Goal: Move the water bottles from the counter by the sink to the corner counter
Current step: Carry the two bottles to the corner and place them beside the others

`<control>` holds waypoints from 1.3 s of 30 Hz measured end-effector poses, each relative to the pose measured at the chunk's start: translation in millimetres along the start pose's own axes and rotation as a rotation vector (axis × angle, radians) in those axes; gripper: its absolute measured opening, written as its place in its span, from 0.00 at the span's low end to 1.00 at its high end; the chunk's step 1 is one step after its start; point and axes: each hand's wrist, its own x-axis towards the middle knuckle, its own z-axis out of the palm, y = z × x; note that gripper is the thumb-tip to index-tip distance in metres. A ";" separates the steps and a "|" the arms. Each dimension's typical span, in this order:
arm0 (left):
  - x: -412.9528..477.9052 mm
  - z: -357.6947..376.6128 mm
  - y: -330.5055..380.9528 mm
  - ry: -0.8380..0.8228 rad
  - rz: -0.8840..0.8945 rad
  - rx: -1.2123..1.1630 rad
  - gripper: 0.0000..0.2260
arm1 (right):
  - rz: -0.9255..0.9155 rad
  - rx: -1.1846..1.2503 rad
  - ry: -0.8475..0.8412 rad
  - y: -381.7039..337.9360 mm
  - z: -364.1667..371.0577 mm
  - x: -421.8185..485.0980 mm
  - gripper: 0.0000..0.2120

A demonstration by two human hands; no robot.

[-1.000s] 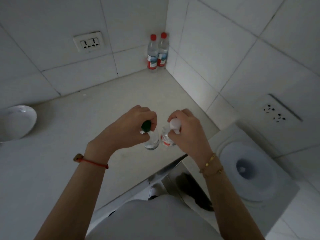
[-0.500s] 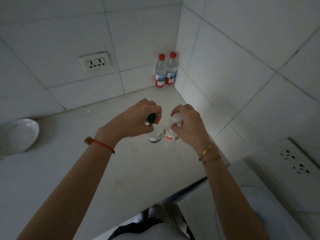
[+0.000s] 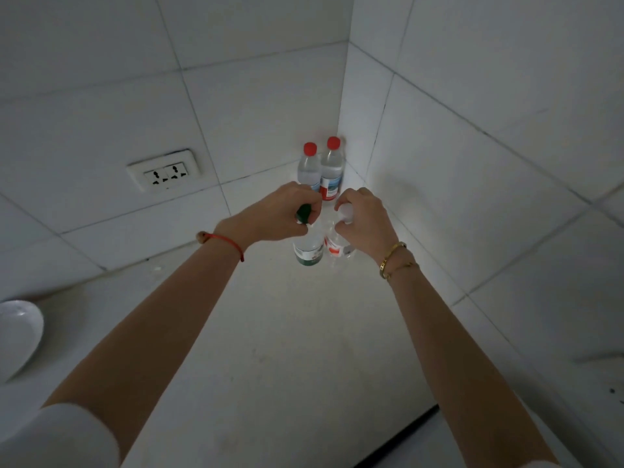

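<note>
My left hand [image 3: 277, 214] grips a clear bottle with a green cap [image 3: 308, 251] by its neck. My right hand [image 3: 363, 221] grips a clear bottle with a white cap and red label [image 3: 336, 248] the same way. Both bottles hang side by side, low over the white counter [image 3: 297, 349]; whether their bases touch it I cannot tell. Just behind them two red-capped water bottles [image 3: 322, 170] stand upright in the tiled corner, touching each other.
A white bowl [image 3: 17, 332] sits on the counter at the far left. A double wall socket [image 3: 163, 170] is set in the back wall. Tiled walls close the corner at the back and right. The counter's dark front edge [image 3: 405, 430] runs at lower right.
Both hands have carried their bottles forward across the counter, from near its front edge to just in front of the two red-capped bottles. The grips have not changed.
</note>
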 end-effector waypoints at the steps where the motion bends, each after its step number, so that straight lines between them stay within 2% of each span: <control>1: 8.7 -1.7 -5.3 0.008 -0.010 -0.012 0.09 | 0.001 -0.008 -0.002 2.4 0.4 11.5 0.16; 9: 72.8 -8.8 -35.3 0.135 -0.100 -0.122 0.15 | -0.004 -0.093 -0.013 25.2 7.7 95.4 0.13; 18: 130.8 1.7 -66.5 0.167 -0.109 -0.155 0.16 | -0.034 -0.195 -0.041 52.2 18.9 155.1 0.13; 26: 155.7 24.4 -86.4 0.172 -0.127 -0.185 0.18 | -0.006 -0.189 -0.066 60.4 27.8 179.0 0.14; 39: 165.4 42.4 -98.5 0.145 -0.166 -0.172 0.15 | -0.031 -0.233 -0.053 61.4 36.9 185.4 0.17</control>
